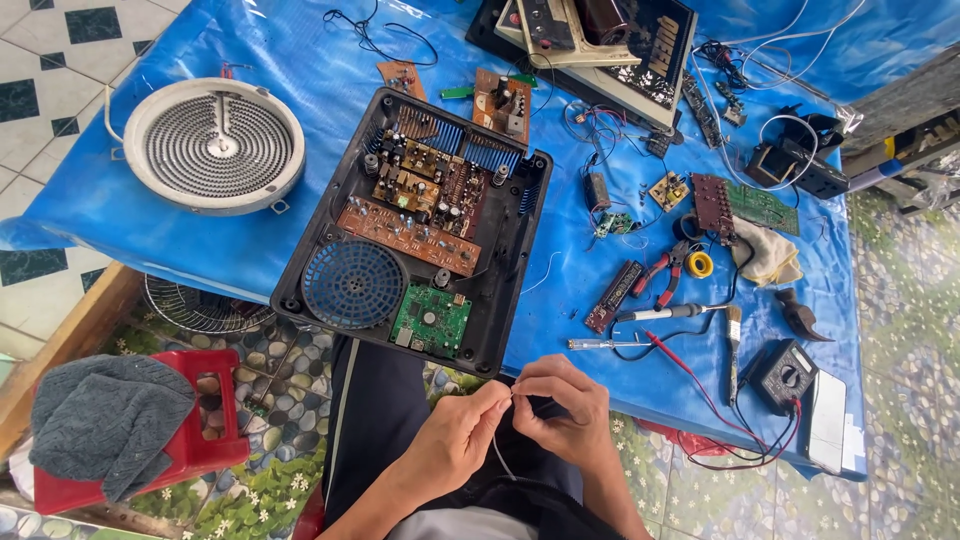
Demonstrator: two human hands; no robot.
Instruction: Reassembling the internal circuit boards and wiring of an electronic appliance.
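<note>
Both my hands meet over my lap, just below the table's front edge. My left hand (455,435) and my right hand (562,405) pinch a thin white wire (500,455) between their fingertips; its loose end hangs down toward my dark trousers. Just above them lies an opened black appliance case (510,270) on the blue sheet. Inside it are brown circuit boards (410,232), a green board (430,320) and a round blue fan grille (353,284).
A round white heating coil (213,143) lies at the left. Right of the case lie red-handled pliers (660,272), a soldering iron (665,313), a brush (733,335), a multimeter (785,377) with red leads, and loose boards. A red stool (205,435) with a grey cloth stands lower left.
</note>
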